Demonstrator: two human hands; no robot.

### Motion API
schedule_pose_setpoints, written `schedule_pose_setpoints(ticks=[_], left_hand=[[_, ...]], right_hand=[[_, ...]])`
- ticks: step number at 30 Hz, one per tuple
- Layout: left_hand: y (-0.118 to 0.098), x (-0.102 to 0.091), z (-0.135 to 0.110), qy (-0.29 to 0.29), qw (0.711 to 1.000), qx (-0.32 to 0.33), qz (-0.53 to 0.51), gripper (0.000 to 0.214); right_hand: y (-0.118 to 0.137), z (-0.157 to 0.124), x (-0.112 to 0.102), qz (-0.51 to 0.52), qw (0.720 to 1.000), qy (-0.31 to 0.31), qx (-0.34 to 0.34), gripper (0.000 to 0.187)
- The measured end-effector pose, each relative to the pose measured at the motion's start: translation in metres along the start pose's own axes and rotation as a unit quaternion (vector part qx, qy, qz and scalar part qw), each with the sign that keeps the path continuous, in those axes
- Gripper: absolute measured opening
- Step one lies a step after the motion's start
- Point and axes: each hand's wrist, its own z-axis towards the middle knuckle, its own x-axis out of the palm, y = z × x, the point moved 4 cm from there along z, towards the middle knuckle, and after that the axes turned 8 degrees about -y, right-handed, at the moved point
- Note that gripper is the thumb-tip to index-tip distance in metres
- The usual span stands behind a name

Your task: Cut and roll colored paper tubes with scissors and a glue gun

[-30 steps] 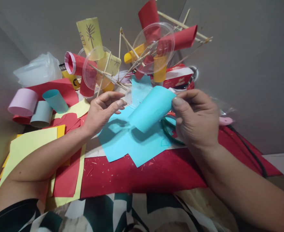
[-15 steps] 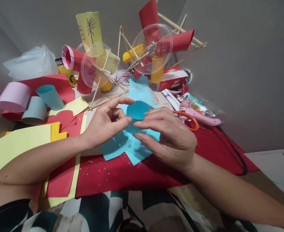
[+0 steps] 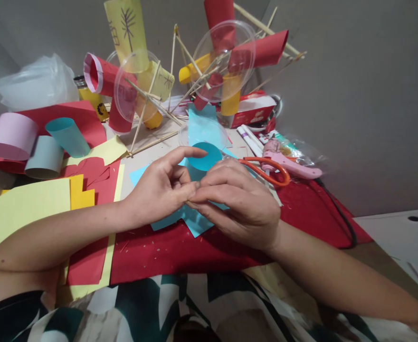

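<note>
My left hand [image 3: 169, 183] is partly open, its index finger stretched over the near rim of a blue paper tube [image 3: 206, 156]. The other fingers curl, and the thumb tip meets the fingertips of my right hand [image 3: 239, 204]. Those right fingers are pinched together; whatever is between them, if anything, is too small or hidden. Behind both hands the tube stands upright with its open end up, its lower part covered. Under the hands lie light-blue paper strips [image 3: 198, 225]. Orange-handled scissors [image 3: 282, 175] lie just right of the tube.
Two stick-and-plastic-disc wheels with paper tubes [image 3: 128, 102] [image 3: 226, 57] stand behind. Loose paper tubes [image 3: 11, 135] and stacked coloured sheets [image 3: 31, 204] are at left. A pink glue gun [image 3: 294, 166], markers [image 3: 250, 140] and a red box [image 3: 255, 114] lie at right.
My hands have come together in front of the blue tube, the right fingers closing from a spread onto the left thumb tip. The view has tilted slightly down.
</note>
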Motion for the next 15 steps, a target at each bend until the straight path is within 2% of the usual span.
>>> schedule_pose_setpoints(ticks=[6,15], left_hand=[[-0.001,0.003,-0.003,0.008,0.999,-0.027,-0.016,0.043],[-0.001,0.002,-0.002,-0.001,0.995,-0.083,-0.048,0.044]], right_hand=[[0.001,-0.004,0.001,-0.038,0.998,0.036,-0.025,0.005],[0.012,-0.002,-0.014,-0.025,0.997,0.005,-0.068,0.014]])
